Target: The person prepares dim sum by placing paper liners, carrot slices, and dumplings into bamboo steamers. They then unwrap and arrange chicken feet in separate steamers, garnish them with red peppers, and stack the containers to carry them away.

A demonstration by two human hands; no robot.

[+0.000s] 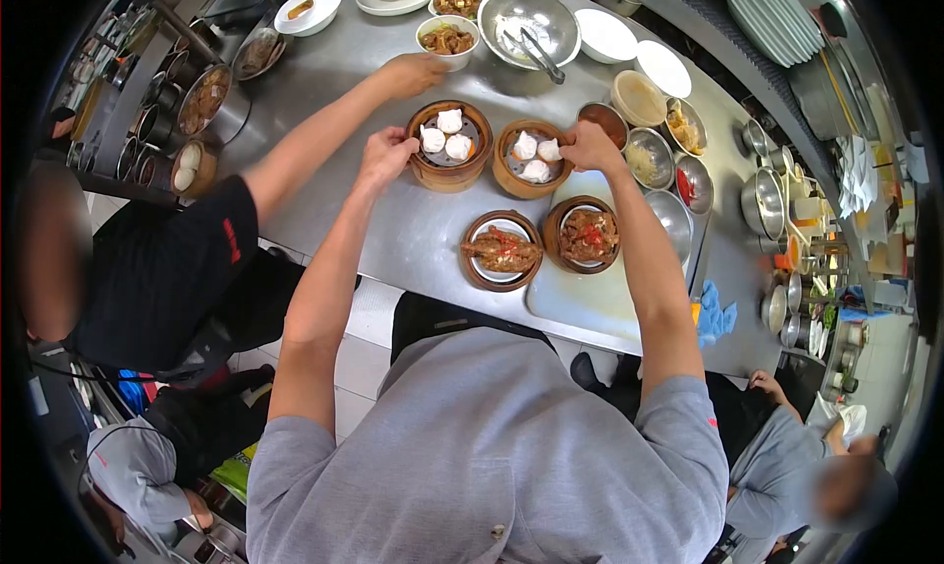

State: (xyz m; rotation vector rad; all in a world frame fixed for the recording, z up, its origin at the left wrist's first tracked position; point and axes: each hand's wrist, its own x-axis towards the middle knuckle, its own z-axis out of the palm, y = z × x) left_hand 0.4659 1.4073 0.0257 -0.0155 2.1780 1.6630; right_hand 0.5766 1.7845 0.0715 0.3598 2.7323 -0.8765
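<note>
My left hand grips the left rim of a round bamboo steamer holding three white buns. Beside it stands a second bamboo steamer, also with three white buns. My right hand is closed on that steamer's right rim, its fingertips close to one bun. Nearer to me sit two more bamboo steamers, each with a dish of brown braised chicken feet topped with red pieces; the right-hand portion of chicken feet rests partly over a white cutting board.
At my left, a co-worker's hand reaches to a white bowl of brown food. A steel mixing bowl with tongs stands at the back. Several ingredient bowls line the right side, near a blue cloth.
</note>
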